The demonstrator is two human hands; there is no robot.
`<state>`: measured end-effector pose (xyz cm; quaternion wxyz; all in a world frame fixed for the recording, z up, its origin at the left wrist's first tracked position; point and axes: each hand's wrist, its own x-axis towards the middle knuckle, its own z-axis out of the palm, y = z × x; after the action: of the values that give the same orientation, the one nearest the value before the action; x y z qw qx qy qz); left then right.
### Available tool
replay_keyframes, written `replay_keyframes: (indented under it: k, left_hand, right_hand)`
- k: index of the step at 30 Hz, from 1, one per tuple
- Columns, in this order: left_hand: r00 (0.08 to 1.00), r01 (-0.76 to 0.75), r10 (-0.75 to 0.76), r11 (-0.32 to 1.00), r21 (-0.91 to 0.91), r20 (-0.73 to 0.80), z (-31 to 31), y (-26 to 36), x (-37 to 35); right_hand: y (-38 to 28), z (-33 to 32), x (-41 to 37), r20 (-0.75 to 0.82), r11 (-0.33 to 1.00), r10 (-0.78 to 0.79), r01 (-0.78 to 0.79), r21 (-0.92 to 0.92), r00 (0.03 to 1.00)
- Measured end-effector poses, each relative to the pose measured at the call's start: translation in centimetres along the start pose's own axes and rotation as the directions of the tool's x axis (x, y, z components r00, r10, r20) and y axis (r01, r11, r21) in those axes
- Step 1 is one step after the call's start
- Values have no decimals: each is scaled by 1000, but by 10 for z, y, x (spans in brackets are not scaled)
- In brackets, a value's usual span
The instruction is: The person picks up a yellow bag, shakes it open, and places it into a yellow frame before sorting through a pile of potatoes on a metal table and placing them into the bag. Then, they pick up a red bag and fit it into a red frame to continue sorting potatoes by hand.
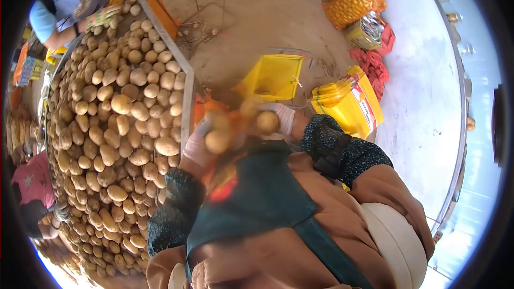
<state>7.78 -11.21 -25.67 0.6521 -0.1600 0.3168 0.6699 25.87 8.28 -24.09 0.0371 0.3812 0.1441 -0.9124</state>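
Observation:
Both of my hands wear pale gloves and are in front of my dark green apron (257,187), close to the edge of a table heaped with potatoes. My left hand (197,143) is closed about potatoes (217,142), blurred by motion. My right hand (282,116) grips a potato (267,122), its fingers partly hidden; another blurred potato (250,107) shows beside it. Blurred orange material lies between and under the hands; I cannot make out its shape. Just beyond them a yellow open-topped container (276,77) stands on the floor.
The metal-edged table (188,96) on my left carries the potato heap (112,144). A co-worker's gloved hand (104,16) touches potatoes at its far end; a person in pink (35,179) is at the left. Folded yellow bags (348,101), red cloth (372,69) and filled mesh sacks (348,0) stand right.

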Motion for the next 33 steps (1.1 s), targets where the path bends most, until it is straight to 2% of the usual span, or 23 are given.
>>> replay_keyframes:
  k: [3, 6, 8, 9, 10, 11, 12, 13, 14, 15, 16, 17, 19, 20, 21, 22, 23, 24, 25, 27, 30, 31, 33]
  left_hand:
    - [987, 159, -159, 987, 3, 27, 17, -21, 48]
    - [962, 274, -274, 960, -62, 0, 59, -39, 86]
    - [957, 291, -292, 954, 78, -4, 98, -57, 104]
    - [957, 290, -291, 946, 142, -12, 113, -62, 112]
    - [960, 280, -280, 939, 200, -30, 123, -64, 117]
    - [966, 259, -252, 932, 253, -60, 126, -61, 117]
    - [976, 214, -193, 929, 302, -97, 120, -59, 114]
    - [982, 173, -134, 919, 354, -133, 114, -56, 111]
    - [985, 118, -55, 906, 407, -164, 97, -60, 113]
    - [992, -44, 106, 808, 587, -71, 74, -56, 107]
    - [965, -197, 263, 653, 731, 25, 48, -53, 105]
    - [874, -414, 391, 286, 864, 289, 17, -48, 93]
    - [842, -412, 492, 318, 854, 223, -2, -33, 51]
    - [895, -260, 429, 721, 643, -119, 11, -20, 18]
    - [772, -222, 607, 534, 816, -187, 12, -10, -8]
    - [656, -164, 744, 305, 938, -128, 4, -3, -26]
    - [510, 4, 858, 69, 998, -61, -5, 3, -44]
    - [351, 218, 936, -87, 972, 5, -13, 10, -61]
    - [244, 347, 960, -217, 913, 136, -35, 14, -68]
    - [315, 514, 949, -195, 835, 27, -56, 22, -66]
    - [482, 564, 867, -196, 802, -128, -51, 38, -69]
    - [512, 556, 844, -185, 810, -159, -54, 42, -67]
    - [499, 416, 865, -188, 890, -50, -64, 42, -73]
  right_hand:
    - [-20, -55, -3, -254, 986, -144, 162, 48, 956]
    - [-39, -69, -9, -474, 948, -241, 309, 70, 847]
    - [-52, -62, -15, -586, 926, -250, 368, 90, 771]
    - [-52, -79, -16, -435, 816, -568, 407, -411, 698]
    - [-49, -110, -17, -127, 471, -758, 401, -786, 640]
    - [-49, -130, -16, 259, -17, -757, 378, -926, 600]
    - [-55, -132, -17, -8, 485, -706, 475, -734, 708]
    - [-62, -131, -16, -203, 849, -490, 410, -333, 848]
    - [-69, -125, -20, -300, 903, -399, 315, -293, 866]
    - [-73, -115, -19, -399, 942, -308, 219, -253, 864]
    - [-72, -103, -12, -507, 948, -305, 207, -242, 806]
    - [-69, -95, -5, -614, 951, -305, 203, -231, 728]
    - [-69, -90, 8, -527, 947, -268, 119, -299, 806]
    - [-70, -86, 16, -486, 939, -248, 85, -334, 838]
    - [-69, -76, 25, -438, 910, -252, 57, -411, 863]
    - [-67, -58, 35, -389, 873, -253, 37, -486, 886]
    - [-63, -40, 44, -337, 829, -252, 23, -558, 907]
    - [-53, -8, 48, -286, 862, -251, 79, -500, 925]
    - [-48, 18, 57, -223, 812, -246, 75, -579, 943]
    - [-38, 62, 78, -102, 687, -221, 81, -722, 970]
    - [-4, 115, 124, 148, 516, -124, 191, -835, 981]
    - [13, 138, 132, 180, 423, -118, 213, -881, 977]
    - [42, 178, 144, 307, 246, -59, 312, -918, 950]
